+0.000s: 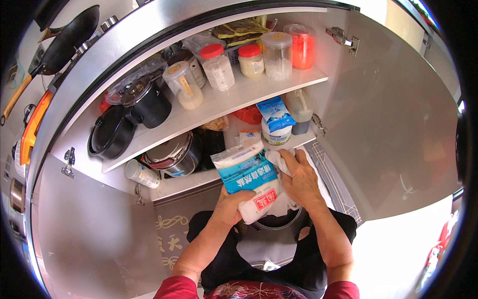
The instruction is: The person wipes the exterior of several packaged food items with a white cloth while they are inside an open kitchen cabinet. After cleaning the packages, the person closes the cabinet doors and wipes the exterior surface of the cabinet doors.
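Note:
A white and blue plastic bag of salt is held up in front of the open cabinet, tilted. My left hand grips its lower left side, with the thumb across the front. On the other side, my right hand is closed on a white cloth that lies against the bag's right edge. Below the bag, between my knees, a round dark basin shows only in part. Just beyond my right hand, a white tub stands on the cabinet's bottom board, with a blue packet on top.
Jars with red lids and clear canisters line the upper shelf, with black pots at its left. A steel pot and a white canister stand below. Swung-out doors flank me.

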{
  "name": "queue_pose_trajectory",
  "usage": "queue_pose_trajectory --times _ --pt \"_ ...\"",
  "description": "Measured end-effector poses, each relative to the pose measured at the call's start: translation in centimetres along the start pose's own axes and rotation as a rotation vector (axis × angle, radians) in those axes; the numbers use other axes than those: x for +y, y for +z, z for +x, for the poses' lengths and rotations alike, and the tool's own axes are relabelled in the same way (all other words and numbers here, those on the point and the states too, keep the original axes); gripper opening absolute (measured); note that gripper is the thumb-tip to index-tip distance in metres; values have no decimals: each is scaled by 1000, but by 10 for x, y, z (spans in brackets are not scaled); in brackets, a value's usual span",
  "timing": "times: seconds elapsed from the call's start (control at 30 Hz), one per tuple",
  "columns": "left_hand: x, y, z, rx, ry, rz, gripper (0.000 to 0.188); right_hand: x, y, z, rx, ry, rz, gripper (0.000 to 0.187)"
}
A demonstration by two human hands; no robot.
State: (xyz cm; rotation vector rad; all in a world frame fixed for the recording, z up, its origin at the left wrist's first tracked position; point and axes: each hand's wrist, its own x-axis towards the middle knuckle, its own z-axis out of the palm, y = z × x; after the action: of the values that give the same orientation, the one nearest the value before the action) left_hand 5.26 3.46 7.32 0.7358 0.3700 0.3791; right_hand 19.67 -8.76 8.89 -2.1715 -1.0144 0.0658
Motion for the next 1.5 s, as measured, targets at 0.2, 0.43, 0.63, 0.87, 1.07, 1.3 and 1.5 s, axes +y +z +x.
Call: queue_pose_trajectory --times 0.2,0.43,0.63,0.87,1.07,1.3,1.5 --pt "6 -5 3 40 10 -168 47 4 -26 10 90 224 1021 42" --pt "-7 3 8 0 27 -213 44 -27 16 2 135 -314 144 70" --pt "6 -7 6 -6 0 -257 48 -39 -6 -16 -165 -396 149 73" --pt "12 -18 8 -21 -2 -196 47 -34 -25 -24 -441 -416 391 66" --pt "0 -7 5 19 -142 -266 48 -38 -11 -4 333 -113 935 51" --pt "-10 -7 6 -14 -114 -230 48 -25 13 -10 48 -367 331 57" --pt "-8 -11 6 -37 -98 -165 50 -43 7 -24 65 -502 165 49"
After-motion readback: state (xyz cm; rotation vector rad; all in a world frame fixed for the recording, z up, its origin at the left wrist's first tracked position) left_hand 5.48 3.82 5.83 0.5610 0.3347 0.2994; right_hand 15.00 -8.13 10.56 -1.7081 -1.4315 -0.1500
